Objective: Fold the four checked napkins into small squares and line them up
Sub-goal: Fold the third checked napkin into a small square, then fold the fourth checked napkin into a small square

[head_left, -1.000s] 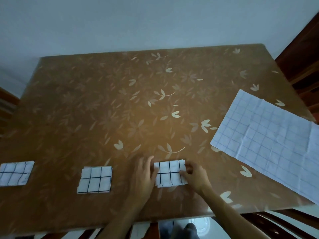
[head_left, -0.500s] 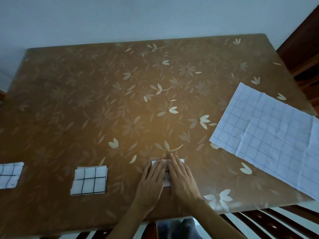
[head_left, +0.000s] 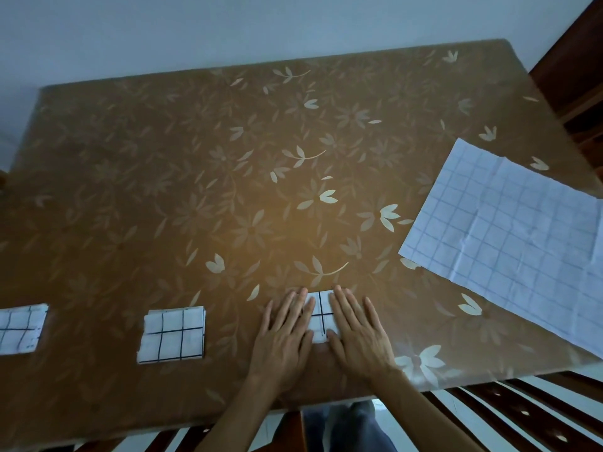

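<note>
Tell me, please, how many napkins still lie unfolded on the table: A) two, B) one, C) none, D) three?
B: only the large napkin at the right lies flat and open; two folded squares sit at the left, and both hands press a third.

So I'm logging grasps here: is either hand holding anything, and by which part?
Nothing is gripped. Left hand and right hand lie flat, pressing the folded napkin down by its left and right sides.
</note>
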Demonstrator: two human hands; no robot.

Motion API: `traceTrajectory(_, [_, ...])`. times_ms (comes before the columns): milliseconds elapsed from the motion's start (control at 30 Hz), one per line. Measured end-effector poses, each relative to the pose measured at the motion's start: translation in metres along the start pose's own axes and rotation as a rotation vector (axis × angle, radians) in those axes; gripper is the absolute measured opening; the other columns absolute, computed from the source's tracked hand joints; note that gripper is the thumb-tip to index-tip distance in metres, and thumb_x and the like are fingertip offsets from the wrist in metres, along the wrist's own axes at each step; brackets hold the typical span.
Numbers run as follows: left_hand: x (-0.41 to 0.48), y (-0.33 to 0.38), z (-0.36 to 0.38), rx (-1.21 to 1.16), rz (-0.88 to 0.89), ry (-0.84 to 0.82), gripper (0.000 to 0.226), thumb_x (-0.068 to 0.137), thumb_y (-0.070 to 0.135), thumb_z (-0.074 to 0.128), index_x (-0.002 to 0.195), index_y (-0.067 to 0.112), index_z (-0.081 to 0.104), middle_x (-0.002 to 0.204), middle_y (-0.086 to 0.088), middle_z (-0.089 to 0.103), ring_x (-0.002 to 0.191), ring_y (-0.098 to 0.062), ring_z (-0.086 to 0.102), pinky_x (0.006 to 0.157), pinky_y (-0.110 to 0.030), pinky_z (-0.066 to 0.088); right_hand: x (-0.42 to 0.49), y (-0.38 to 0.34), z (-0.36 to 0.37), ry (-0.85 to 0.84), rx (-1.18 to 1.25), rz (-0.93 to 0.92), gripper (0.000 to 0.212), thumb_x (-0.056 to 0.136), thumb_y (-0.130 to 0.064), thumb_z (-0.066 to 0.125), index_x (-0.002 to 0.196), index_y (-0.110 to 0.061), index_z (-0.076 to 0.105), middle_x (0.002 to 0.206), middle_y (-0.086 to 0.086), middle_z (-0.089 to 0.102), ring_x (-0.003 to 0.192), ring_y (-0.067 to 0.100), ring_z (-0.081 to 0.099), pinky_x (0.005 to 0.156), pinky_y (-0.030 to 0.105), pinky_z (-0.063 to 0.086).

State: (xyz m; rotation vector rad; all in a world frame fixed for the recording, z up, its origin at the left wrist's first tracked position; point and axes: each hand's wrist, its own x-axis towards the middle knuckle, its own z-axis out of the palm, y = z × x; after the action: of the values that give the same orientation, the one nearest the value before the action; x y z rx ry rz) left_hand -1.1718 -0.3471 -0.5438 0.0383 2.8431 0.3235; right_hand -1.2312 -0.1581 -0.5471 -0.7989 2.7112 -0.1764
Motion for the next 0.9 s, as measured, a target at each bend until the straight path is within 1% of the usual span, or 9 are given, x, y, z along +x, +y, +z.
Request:
traceTrajectory(233, [-0.001,0.005,-0.006,0.001,-0.012,-0.015,0.062,0.102,0.042,0.024,0.158,0.024,0.006,0.167,0.003,-0.001,0.153,-0.015,-0.004,0.121,-0.051,0.014,-0.009,0.012,-0.011,-0.062,-0.038,0.050,0.064,0.101,-0.044,0.023,0.152,-0.007,0.034,0.160,0.009,0.030,0.148,0.023,0.029,0.116,0.045,0.018])
traceTrajectory(367, [0.002,0.019,-0.024,-0.020,-0.039,-0.012,0.065,0.098,0.037,0.030,0.158,0.018,0.011,0.166,-0.004,0.005,0.153,-0.020,0.002,0.123,-0.050,0.013,-0.006,0.001,-0.026,-0.015,0.020,0.065,0.063,0.095,-0.040,0.033,0.144,-0.004,0.047,0.151,0.013,0.044,0.138,0.027,0.045,0.118,0.041,0.018])
traceTrajectory(500, [0.005,0.033,-0.049,-0.110,-0.044,-0.028,0.071,0.100,0.033,0.040,0.157,0.017,0.000,0.166,-0.001,-0.006,0.153,-0.016,-0.010,0.125,-0.038,0.001,-0.011,0.002,-0.058,-0.011,0.145,0.067,0.058,0.104,-0.032,0.030,0.157,-0.015,0.017,0.166,0.004,0.010,0.150,0.023,0.020,0.120,0.036,0.018])
traceTrajectory(533, [0.005,0.037,-0.054,-0.120,-0.033,-0.033,0.071,0.100,0.033,0.040,0.158,0.016,0.002,0.166,-0.001,-0.004,0.153,-0.016,-0.008,0.125,-0.037,0.002,-0.013,0.004,-0.066,-0.013,0.164,0.065,0.057,0.104,-0.031,0.032,0.157,-0.016,0.019,0.166,0.003,0.012,0.149,0.024,0.024,0.118,0.037,0.022])
traceTrajectory(600, [0.007,0.045,-0.064,-0.135,-0.008,-0.044,0.069,0.099,0.033,0.042,0.157,0.016,0.010,0.166,-0.002,0.006,0.153,-0.017,0.001,0.124,-0.039,0.010,-0.019,0.008,-0.085,0.024,0.178,0.067,0.045,0.101,-0.029,0.039,0.145,-0.018,0.042,0.154,0.002,0.040,0.134,0.026,0.044,0.103,0.037,0.035])
traceTrajectory(667, [0.007,0.056,-0.075,-0.161,0.003,-0.031,0.064,0.097,0.032,0.045,0.155,0.017,0.021,0.163,-0.003,0.024,0.151,-0.020,0.017,0.120,-0.039,0.022,-0.026,0.015,-0.101,0.048,0.220,0.095,0.024,0.097,-0.027,0.043,0.113,-0.018,0.059,0.118,0.003,0.065,0.108,0.030,0.060,0.079,0.033,0.037])
traceTrajectory(733, [0.005,0.069,-0.089,-0.187,0.007,0.013,0.057,0.096,0.029,0.048,0.150,0.022,0.031,0.144,-0.001,0.051,0.136,-0.021,0.043,0.107,-0.035,0.038,-0.038,0.024,-0.116,0.060,0.299,0.147,0.021,0.095,-0.026,0.043,0.098,-0.017,0.062,0.094,0.005,0.068,0.087,0.031,0.064,0.067,0.033,0.040])
traceTrajectory(800, [0.000,0.086,-0.104,-0.222,0.006,0.026,0.053,0.096,0.027,0.049,0.147,0.028,0.033,0.126,0.001,0.064,0.120,-0.021,0.055,0.093,-0.036,0.047,-0.054,0.034,-0.127,0.082,0.332,0.177,0.025,0.094,-0.028,0.043,0.097,-0.020,0.066,0.091,0.000,0.072,0.082,0.025,0.067,0.068,0.036,0.054])
traceTrajectory(900, [-0.010,0.113,-0.118,-0.221,0.030,0.048,0.041,0.098,0.027,0.045,0.139,0.030,0.042,0.122,0.011,0.066,0.117,-0.016,0.057,0.086,-0.031,0.044,-0.086,0.049,-0.139,0.109,0.319,0.199,0.030,0.090,-0.031,0.041,0.097,-0.021,0.069,0.093,-0.004,0.074,0.082,0.020,0.069,0.071,0.038,0.059])
